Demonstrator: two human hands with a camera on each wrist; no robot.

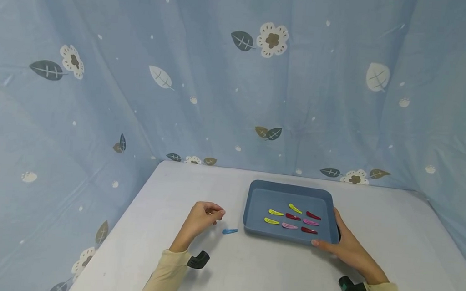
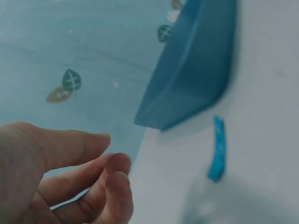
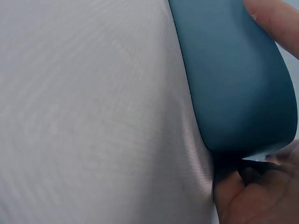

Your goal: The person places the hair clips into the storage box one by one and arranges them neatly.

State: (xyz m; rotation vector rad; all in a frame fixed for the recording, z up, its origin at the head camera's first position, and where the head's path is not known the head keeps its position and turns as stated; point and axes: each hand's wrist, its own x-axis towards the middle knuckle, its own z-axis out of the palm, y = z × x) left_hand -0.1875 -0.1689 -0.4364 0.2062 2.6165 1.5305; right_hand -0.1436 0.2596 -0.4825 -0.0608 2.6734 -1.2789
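A blue snap hair clip (image 1: 230, 231) lies on the white table just left of the tray. Above and beside it hovers my left hand (image 1: 202, 217), its fingers loosely bent and nothing between thumb and fingertips in the left wrist view. My right hand (image 1: 346, 248) grips the blue-grey tray (image 1: 283, 190) at its front right corner, thumb on the front wall and fingers along the right side. Inside the tray lie several snap hair clips: three yellow clips (image 1: 271, 221), three red clips (image 1: 309, 230) and two pink clips (image 1: 290, 226), set out in uneven rows.
A white cloth covers the table (image 1: 272, 276). Behind it and along the left hangs a blue curtain (image 1: 220, 94) printed with leaves and flowers. Black wrist cameras (image 1: 198, 259) sit on both forearms, over beige sleeves (image 1: 167, 273).
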